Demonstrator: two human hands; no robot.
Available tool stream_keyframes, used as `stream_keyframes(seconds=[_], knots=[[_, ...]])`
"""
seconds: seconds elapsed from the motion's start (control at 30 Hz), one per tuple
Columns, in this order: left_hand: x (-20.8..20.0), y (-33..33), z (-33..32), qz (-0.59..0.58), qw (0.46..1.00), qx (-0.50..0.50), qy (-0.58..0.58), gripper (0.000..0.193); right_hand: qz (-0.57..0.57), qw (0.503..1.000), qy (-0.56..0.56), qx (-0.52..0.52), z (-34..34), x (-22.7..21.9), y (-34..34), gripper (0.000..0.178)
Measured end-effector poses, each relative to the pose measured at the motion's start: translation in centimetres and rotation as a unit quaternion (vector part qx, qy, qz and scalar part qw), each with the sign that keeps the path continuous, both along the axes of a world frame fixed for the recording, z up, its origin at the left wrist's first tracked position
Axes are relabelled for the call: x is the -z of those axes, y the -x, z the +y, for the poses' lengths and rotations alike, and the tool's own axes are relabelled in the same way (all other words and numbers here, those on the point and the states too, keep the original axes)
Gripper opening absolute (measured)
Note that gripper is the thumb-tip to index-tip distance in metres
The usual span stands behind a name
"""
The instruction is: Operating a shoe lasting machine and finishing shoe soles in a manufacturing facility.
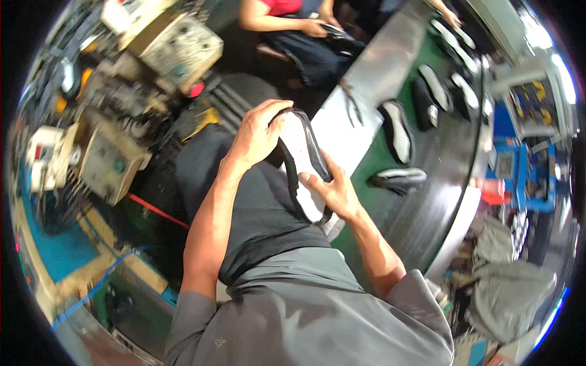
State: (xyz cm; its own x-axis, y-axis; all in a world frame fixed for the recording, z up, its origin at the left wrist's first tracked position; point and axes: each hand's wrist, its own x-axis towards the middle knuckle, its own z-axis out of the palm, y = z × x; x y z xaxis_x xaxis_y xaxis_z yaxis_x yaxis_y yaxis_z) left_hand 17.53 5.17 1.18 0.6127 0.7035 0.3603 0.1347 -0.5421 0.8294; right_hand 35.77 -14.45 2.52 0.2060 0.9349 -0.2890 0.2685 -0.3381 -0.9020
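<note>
Above my lap I hold a black shoe upper (299, 149), its white sole side turned up toward me. My left hand (259, 134) is closed around the far end, fingers over the dark edge. My right hand (334, 190) grips the side nearer me, its thumb pressed on the white underside. To the right of the shoe runs a bright metal ledge (366, 125), with a dark long-handled tool like pincers (352, 104) lying on it.
Several black shoe uppers with white undersides, one of them (398, 131) close by, lie on a green conveyor belt (381, 229) at my right. Machines with metal boxes (113, 161) stand at the left. Ahead, another person (293, 24) sits holding a dark piece.
</note>
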Motion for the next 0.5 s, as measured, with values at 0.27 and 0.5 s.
stream_keyframes(seconds=[0.27,0.5], knots=[[1.1,13.7,-4.7,0.126,0.964,-0.232,0.014,0.021,-0.023,0.976,-0.089,-0.197,10.0,1.1,12.0,0.090],[3.3,15.7,-7.7,-0.031,0.959,-0.271,0.072,0.026,-0.113,0.969,-0.090,-0.201,10.0,3.7,15.2,0.071]])
